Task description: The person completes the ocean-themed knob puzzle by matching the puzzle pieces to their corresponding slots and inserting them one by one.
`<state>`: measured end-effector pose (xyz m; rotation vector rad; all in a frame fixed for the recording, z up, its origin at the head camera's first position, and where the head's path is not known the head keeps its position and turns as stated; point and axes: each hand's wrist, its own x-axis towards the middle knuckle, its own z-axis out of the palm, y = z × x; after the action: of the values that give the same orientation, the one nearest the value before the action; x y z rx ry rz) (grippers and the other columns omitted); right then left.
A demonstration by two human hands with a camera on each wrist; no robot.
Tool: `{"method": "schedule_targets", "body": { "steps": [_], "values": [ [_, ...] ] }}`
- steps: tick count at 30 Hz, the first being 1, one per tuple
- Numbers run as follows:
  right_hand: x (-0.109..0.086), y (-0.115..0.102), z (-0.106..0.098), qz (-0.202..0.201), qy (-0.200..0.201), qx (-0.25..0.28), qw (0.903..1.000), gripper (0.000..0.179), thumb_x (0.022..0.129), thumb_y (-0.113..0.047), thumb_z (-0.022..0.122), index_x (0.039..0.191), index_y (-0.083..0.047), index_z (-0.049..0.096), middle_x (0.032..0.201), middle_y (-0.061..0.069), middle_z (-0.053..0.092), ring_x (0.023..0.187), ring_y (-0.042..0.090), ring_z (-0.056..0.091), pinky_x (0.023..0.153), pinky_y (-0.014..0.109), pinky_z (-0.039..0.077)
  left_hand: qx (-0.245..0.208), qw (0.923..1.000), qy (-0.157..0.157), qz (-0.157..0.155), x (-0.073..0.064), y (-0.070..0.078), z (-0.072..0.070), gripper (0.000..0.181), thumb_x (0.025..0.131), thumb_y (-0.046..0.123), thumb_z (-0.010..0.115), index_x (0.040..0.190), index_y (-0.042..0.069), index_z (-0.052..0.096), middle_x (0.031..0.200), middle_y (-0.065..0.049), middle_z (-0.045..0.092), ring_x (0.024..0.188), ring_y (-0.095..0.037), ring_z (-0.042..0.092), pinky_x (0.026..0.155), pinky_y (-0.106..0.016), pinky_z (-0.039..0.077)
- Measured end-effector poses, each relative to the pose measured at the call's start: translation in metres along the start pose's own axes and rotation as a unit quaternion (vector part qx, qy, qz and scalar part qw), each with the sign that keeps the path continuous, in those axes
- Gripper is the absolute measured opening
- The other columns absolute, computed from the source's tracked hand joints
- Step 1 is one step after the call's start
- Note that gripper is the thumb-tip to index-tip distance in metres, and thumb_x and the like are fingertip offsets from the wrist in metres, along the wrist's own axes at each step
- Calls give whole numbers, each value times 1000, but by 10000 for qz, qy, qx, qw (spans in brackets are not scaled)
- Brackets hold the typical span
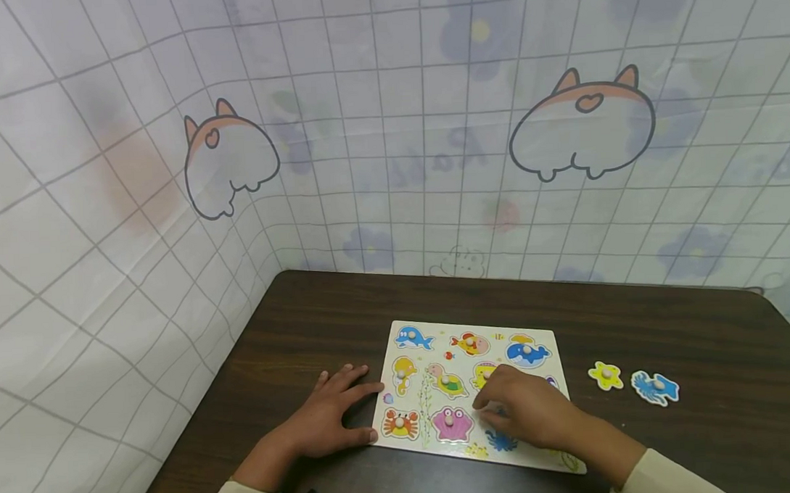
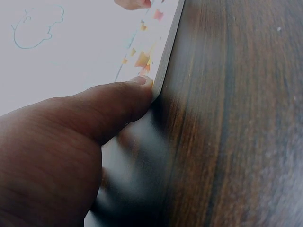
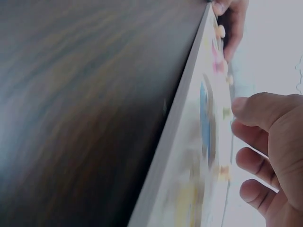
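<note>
A pale peg puzzle board (image 1: 435, 448) with sea-animal pieces lies on the table. My left hand (image 1: 329, 416) rests at its left side, fingers spread, thumb (image 2: 128, 97) on the board's edge. Over the board's right part is my right hand (image 1: 531, 408), fingers loosely bent, with nothing visible between them in the right wrist view. Below its fingertips shows a blue octopus picture (image 1: 501, 439). The pink piece (image 1: 452, 424), crab piece (image 1: 400, 423) and turtle piece (image 1: 447, 380) sit in the board. Part of the board's right side is hidden by the right hand.
A yellow star piece (image 1: 606, 375) and a blue octopus piece (image 1: 655, 387) lie loose on the dark wooden table (image 1: 721, 424), right of the board. A patterned curtain (image 1: 391, 130) hangs behind and to the left of the table.
</note>
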<state>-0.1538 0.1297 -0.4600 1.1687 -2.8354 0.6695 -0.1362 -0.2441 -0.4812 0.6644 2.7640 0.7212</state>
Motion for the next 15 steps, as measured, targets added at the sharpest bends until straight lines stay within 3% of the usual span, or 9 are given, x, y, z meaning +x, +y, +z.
{"method": "schedule_targets", "body": {
  "steps": [10,15],
  "values": [
    [-23,25,-19,558,43,-380,9977,14,89,-28,82,102,-27,80,99,-21,66,101,7,61,80,36,57,-17,10000,-9,13,-1,1,-2,74,89,59,73,153,29,50,166,-10,29,154,-39,15,119,-68,4],
    [-35,35,-28,828,17,-408,9957,19,89,-27,81,108,-26,80,98,-22,65,94,5,58,76,30,56,2,10000,-21,38,0,0,-1,74,89,61,72,153,30,49,166,-9,28,154,-39,15,118,-68,4]
  ]
}}
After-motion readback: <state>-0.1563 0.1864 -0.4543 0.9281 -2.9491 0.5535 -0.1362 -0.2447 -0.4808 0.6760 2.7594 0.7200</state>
